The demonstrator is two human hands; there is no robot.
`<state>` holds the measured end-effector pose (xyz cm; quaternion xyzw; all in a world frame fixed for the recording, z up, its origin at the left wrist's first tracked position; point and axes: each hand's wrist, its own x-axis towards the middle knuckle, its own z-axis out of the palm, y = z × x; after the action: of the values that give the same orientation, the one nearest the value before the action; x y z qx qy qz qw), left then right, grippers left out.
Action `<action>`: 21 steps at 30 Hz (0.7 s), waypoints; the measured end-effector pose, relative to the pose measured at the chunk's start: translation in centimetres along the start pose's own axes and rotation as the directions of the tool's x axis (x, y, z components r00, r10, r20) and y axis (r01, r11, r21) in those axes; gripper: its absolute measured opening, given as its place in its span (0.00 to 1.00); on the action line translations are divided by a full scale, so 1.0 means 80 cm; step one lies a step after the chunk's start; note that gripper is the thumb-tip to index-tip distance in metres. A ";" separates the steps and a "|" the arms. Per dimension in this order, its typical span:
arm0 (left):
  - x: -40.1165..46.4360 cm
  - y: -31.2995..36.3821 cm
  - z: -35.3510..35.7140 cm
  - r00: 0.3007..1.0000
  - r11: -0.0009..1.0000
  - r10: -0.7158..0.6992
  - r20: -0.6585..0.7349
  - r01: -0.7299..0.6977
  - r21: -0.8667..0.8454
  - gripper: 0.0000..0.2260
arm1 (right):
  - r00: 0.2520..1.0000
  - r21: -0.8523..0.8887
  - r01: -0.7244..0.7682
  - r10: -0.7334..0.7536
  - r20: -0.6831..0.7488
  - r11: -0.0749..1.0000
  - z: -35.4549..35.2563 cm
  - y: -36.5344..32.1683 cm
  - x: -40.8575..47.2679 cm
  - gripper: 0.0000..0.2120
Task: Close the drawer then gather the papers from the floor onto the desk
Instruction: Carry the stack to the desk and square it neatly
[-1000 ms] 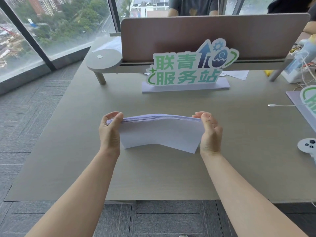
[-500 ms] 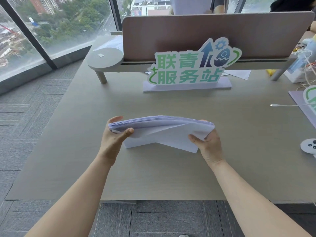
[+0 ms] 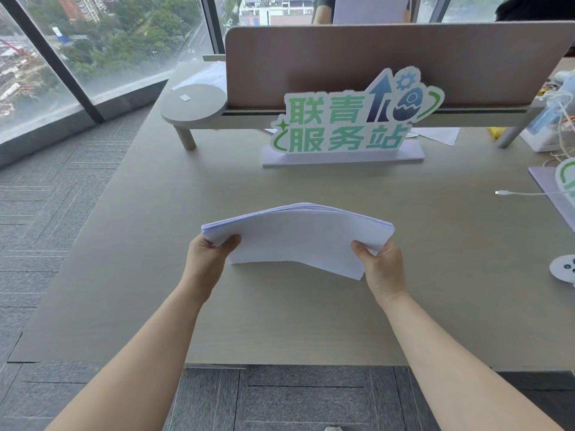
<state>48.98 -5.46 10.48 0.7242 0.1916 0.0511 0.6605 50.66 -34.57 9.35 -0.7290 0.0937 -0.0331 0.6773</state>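
Both hands, the left hand [image 3: 209, 253] and right hand [image 3: 381, 259], grip the ends of the bowed papers [image 3: 298, 234] on the desk [image 3: 155, 306], likely squaring them; next, lay them flat.

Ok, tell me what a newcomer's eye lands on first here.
First, the stack of white papers at the middle of the desk, bowed upward, gripped at its ends by the left hand and the right hand. Behind it stands a green and white sign before the divider panel.
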 end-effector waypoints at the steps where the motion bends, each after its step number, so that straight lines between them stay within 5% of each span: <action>1: -0.001 0.000 0.003 1.000 1.000 -0.003 -0.016 0.002 -0.024 0.06 | 1.000 0.004 0.001 -0.001 -0.007 1.000 0.001 0.001 0.000 0.12; 8: -0.003 0.018 0.003 0.991 0.979 0.104 -0.080 -0.116 -0.170 0.08 | 0.994 0.054 0.100 -0.098 -0.047 0.993 0.000 -0.020 0.006 0.14; 11: -0.009 0.002 -0.001 0.999 0.986 0.046 -0.030 -0.050 -0.161 0.15 | 0.998 0.016 0.062 -0.061 -0.031 0.998 -0.003 -0.004 0.002 0.12; 15: -0.022 -0.030 0.001 0.996 0.992 -0.084 0.012 0.085 -0.095 0.11 | 0.998 -0.054 -0.052 0.053 0.022 0.997 -0.004 0.025 -0.007 0.09; 21: -0.021 -0.023 0.001 0.998 0.992 -0.061 -0.028 0.058 -0.111 0.10 | 0.998 0.006 -0.064 0.064 -0.018 0.998 -0.004 0.022 -0.005 0.12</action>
<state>47.07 -6.03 8.98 0.6797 0.2203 0.0532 0.6976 50.04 -34.91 7.67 -0.7234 0.1228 -0.0183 0.6792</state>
